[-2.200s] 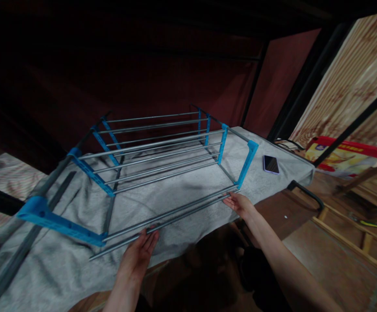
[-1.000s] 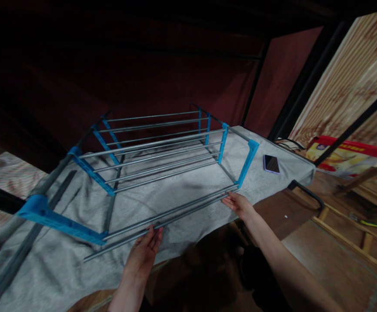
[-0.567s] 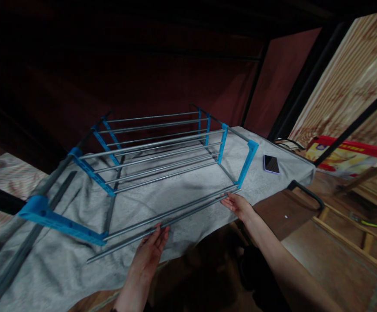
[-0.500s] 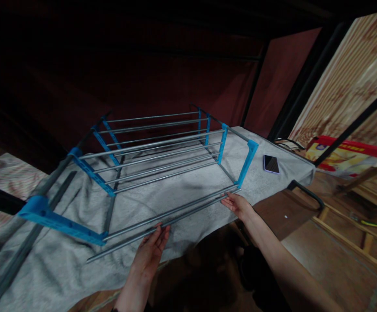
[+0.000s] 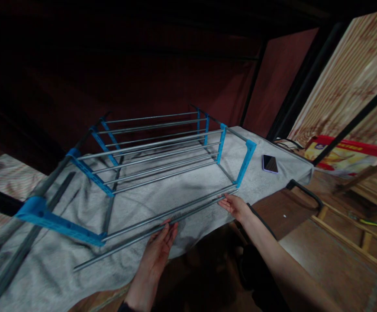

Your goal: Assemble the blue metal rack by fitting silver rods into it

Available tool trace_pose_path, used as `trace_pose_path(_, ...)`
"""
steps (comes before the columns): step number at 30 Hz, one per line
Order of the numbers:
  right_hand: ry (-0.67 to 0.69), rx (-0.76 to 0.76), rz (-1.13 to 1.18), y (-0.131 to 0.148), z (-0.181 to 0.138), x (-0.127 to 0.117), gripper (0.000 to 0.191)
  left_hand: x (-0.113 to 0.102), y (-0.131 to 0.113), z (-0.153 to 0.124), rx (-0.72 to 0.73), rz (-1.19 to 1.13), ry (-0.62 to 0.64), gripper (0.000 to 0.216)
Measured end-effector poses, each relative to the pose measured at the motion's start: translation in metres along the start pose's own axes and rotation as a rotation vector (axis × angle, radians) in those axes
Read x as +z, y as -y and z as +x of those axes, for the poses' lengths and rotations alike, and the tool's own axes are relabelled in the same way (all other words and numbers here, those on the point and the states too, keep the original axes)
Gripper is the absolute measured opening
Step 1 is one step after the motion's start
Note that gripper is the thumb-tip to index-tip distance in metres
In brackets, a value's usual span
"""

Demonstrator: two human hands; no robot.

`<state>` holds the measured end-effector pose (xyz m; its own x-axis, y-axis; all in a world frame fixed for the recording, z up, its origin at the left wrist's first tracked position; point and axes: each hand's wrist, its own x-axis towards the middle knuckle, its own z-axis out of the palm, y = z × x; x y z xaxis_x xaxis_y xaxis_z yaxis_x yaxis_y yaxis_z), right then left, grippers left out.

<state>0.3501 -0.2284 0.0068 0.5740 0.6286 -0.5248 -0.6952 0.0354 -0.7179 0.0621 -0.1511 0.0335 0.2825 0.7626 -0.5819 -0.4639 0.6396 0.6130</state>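
A loose grey metal tube (image 5: 120, 248) lies slanted along the front of a partly built rack, close to the rack's front rod (image 5: 182, 207). My right hand (image 5: 235, 206) pinches the tube close to its right end. Around the tube's middle, my left hand (image 5: 161, 242) grips with the thumb on top and the fingers below. The rack has blue plastic brackets (image 5: 246, 162) on both sides, joined by several thin metal rods (image 5: 162, 150). At the near left, a blue bracket (image 5: 61, 225) holds the left end of the front rod.
A grey cloth (image 5: 188, 184) covers the bed-like surface under the rack. A phone (image 5: 270, 164) lies on it to the right. Past the edge stand a brown seat with a black armrest (image 5: 307, 193) and a red and yellow box (image 5: 344, 156). Black posts frame the surface.
The loose tube has shifted slightly to the left, its left end sticking out further. My left hand has slid a little to the right along it.
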Motion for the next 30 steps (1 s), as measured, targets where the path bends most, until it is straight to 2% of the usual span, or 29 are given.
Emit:
trace_pose_path(20, 0.066, 0.076, 0.003, -0.019, -0.01, 0.014, 0.011, 0.02, 0.017, -0.001, -0.033, -0.015, 0.036, 0.018)
trace_pose_path(30, -0.002, 0.05, 0.021, -0.004, -0.006, 0.003, 0.015, 0.013, 0.008, 0.001, 0.025, -0.048, -0.051, 0.019)
